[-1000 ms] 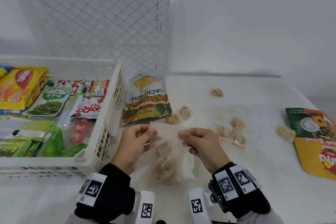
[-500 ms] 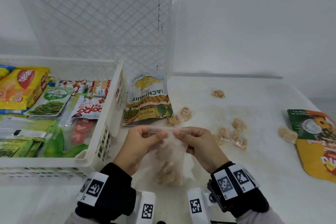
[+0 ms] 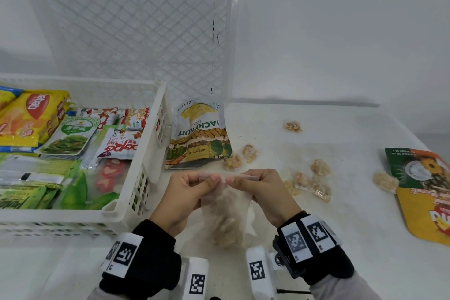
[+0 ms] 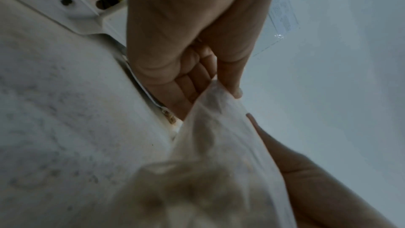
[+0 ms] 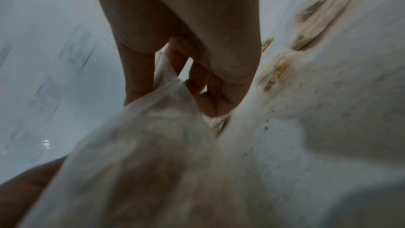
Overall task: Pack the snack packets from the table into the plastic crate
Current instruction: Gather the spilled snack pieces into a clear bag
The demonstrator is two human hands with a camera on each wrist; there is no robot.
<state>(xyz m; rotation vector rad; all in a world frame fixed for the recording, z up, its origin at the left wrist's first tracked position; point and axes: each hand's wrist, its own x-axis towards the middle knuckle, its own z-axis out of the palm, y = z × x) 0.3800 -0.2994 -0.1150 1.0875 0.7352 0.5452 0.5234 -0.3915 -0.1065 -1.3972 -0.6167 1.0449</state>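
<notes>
Both my left hand (image 3: pixel 187 189) and right hand (image 3: pixel 258 186) pinch the clear bag (image 3: pixel 225 217) top; a loose seal risks spilling snacks.

Two bare hands, left hand (image 3: pixel 183 192) and right hand (image 3: pixel 263 190), no gloves or rings. Black fabric cuffs (image 3: pixel 155 248) around both wrists, over pale grey sleeves (image 3: pixel 341 287). White tags (image 3: pixel 124 253) with square black-and-white coded markers on each cuff: one on the left, two side by side on the right. White camera blocks (image 3: pixel 258 273) under each wrist, each with a further marker. Black bracket with a round screw (image 3: pixel 278 259) on the right.
</notes>
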